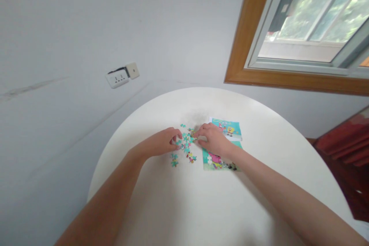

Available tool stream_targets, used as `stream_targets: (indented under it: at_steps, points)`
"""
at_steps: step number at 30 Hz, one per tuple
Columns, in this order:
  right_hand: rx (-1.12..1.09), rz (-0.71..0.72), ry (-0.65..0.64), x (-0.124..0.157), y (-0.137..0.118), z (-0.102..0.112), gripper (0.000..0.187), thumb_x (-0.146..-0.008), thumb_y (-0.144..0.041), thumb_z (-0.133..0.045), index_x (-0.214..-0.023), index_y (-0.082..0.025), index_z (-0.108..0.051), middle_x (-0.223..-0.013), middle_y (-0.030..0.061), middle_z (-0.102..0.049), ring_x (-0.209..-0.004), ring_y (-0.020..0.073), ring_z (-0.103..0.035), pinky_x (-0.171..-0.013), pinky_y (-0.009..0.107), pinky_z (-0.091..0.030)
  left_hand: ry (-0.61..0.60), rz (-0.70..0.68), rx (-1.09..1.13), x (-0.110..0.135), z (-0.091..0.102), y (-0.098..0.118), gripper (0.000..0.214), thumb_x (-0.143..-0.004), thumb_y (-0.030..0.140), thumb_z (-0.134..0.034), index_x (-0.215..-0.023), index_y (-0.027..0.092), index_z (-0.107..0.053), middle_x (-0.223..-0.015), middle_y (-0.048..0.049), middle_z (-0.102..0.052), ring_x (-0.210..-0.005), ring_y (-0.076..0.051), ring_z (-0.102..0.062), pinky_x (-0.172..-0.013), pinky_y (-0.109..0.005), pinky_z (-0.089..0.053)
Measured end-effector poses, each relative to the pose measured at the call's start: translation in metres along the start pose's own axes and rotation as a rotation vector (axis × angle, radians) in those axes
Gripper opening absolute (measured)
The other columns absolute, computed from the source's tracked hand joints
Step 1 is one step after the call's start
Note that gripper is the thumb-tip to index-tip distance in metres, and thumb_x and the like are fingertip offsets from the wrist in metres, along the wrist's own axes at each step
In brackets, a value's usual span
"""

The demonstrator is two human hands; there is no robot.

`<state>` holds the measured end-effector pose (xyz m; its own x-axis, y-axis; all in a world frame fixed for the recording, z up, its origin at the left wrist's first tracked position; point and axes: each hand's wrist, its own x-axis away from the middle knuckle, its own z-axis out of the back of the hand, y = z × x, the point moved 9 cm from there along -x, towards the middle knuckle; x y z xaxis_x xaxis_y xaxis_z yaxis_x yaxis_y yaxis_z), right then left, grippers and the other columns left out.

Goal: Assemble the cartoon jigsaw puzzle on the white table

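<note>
Loose jigsaw puzzle pieces [187, 144], mostly turquoise with pink and yellow bits, lie in a small heap between my hands. My left hand [167, 140] rests at the heap's left side, fingers curved and thumb apart. From the right, my right hand [211, 138] reaches over the heap's edge with fingers spread, fingertips at the pieces. Beneath that hand and wrist lies a partly assembled puzzle [206, 161] with white gaps, partly hidden. Just behind it is a printed cartoon picture card [233, 128] with a yellow and a pink figure.
The round white table [161, 203] stands against a pale wall [178, 27]. A wall socket [117, 78] is at the left. A wood-framed window [239, 54] is at the upper right. Dark red fabric [351, 150] hangs beyond the table's right edge.
</note>
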<state>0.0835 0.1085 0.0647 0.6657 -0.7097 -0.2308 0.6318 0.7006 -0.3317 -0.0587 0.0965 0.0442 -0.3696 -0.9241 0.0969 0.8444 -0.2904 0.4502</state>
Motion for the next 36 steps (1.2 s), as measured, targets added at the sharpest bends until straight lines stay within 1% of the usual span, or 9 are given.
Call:
stream_targets:
  at_steps: [5, 10, 13, 15, 19, 22, 26, 30, 36]
  points:
    - [0.115, -0.061, -0.061, -0.013, 0.000, -0.007, 0.019, -0.082, -0.034, -0.065, -0.099, -0.026, -0.071, -0.099, 0.0072, -0.061, -0.098, 0.0222, -0.052, -0.088, 0.036, -0.040, -0.019, 0.009, -0.015, -0.001, -0.001, 0.001, 0.032, -0.072, 0.030, -0.055, -0.101, 0.018, -0.059, -0.084, -0.0026, -0.060, -0.075, -0.018, -0.058, -0.067, -0.027, -0.045]
    - [0.188, -0.087, -0.099, -0.022, 0.002, -0.009, 0.025, -0.076, -0.043, -0.070, -0.094, -0.026, -0.073, -0.099, 0.0087, -0.062, -0.100, 0.0256, -0.051, -0.085, 0.037, -0.042, -0.036, 0.016, -0.007, -0.001, -0.003, -0.001, 0.034, -0.073, 0.032, -0.054, -0.104, 0.018, -0.059, -0.084, -0.0024, -0.060, -0.074, -0.018, -0.058, -0.066, -0.027, -0.044]
    - [0.200, -0.097, -0.117, -0.025, -0.002, -0.008, 0.023, -0.076, -0.040, -0.070, -0.094, -0.027, -0.074, -0.099, 0.0086, -0.063, -0.101, 0.0259, -0.052, -0.084, 0.037, -0.042, -0.038, 0.010, -0.004, -0.002, -0.004, -0.003, 0.035, -0.073, 0.033, -0.053, -0.104, 0.019, -0.059, -0.082, -0.0018, -0.060, -0.072, -0.018, -0.058, -0.065, -0.027, -0.044]
    - [0.212, -0.109, -0.143, -0.027, -0.005, -0.007, 0.021, -0.077, -0.037, -0.068, -0.092, -0.025, -0.075, -0.098, 0.0092, -0.064, -0.101, 0.0263, -0.052, -0.084, 0.037, -0.043, -0.048, 0.009, -0.003, -0.002, -0.005, -0.003, 0.034, -0.073, 0.033, -0.053, -0.103, 0.019, -0.060, -0.082, -0.0016, -0.060, -0.072, -0.018, -0.057, -0.065, -0.027, -0.043]
    - [0.172, -0.171, -0.219, -0.029, -0.007, -0.009, 0.024, -0.076, -0.033, -0.066, -0.096, -0.024, -0.075, -0.102, 0.0105, -0.066, -0.104, 0.0276, -0.054, -0.085, 0.037, -0.044, -0.058, 0.014, 0.014, -0.003, -0.006, -0.004, 0.035, -0.072, 0.032, -0.052, -0.102, 0.019, -0.060, -0.081, -0.0018, -0.060, -0.071, -0.018, -0.057, -0.064, -0.027, -0.042]
    - [0.138, -0.210, -0.244, -0.032, -0.003, -0.012, 0.027, -0.075, -0.032, -0.067, -0.099, -0.024, -0.074, -0.103, 0.0101, -0.067, -0.102, 0.0263, -0.057, -0.083, 0.034, -0.045, -0.056, 0.026, 0.034, -0.004, -0.006, -0.004, 0.036, -0.070, 0.031, -0.053, -0.103, 0.019, -0.060, -0.080, -0.0013, -0.059, -0.070, -0.018, -0.057, -0.064, -0.026, -0.042]
    - [0.101, -0.234, -0.263, -0.037, 0.004, -0.018, 0.028, -0.070, -0.033, -0.072, -0.096, -0.023, -0.075, -0.100, 0.0076, -0.070, -0.095, 0.0226, -0.061, -0.081, 0.029, -0.046, -0.064, 0.032, 0.043, -0.004, -0.007, -0.005, 0.036, -0.069, 0.029, -0.053, -0.103, 0.019, -0.061, -0.078, -0.0007, -0.059, -0.069, -0.017, -0.056, -0.062, -0.026, -0.041]
    - [0.053, -0.230, -0.266, -0.039, 0.011, -0.023, 0.030, -0.067, -0.033, -0.075, -0.094, -0.022, -0.075, -0.096, 0.0052, -0.072, -0.089, 0.0198, -0.064, -0.077, 0.025, -0.046, -0.076, 0.039, 0.042, -0.003, -0.008, -0.002, 0.037, -0.069, 0.027, -0.052, -0.104, 0.018, -0.061, -0.076, -0.0005, -0.059, -0.068, -0.017, -0.056, -0.061, -0.025, -0.040]
    - [0.000, -0.186, -0.247, -0.038, 0.014, -0.026, 0.023, -0.069, -0.026, -0.072, -0.091, -0.023, -0.075, -0.090, 0.0033, -0.072, -0.083, 0.0178, -0.064, -0.072, 0.023, -0.044, -0.073, 0.033, 0.006, -0.002, -0.005, 0.003, 0.035, -0.068, 0.020, -0.050, -0.101, 0.018, -0.062, -0.076, -0.0001, -0.058, -0.067, -0.016, -0.054, -0.061, -0.024, -0.039]
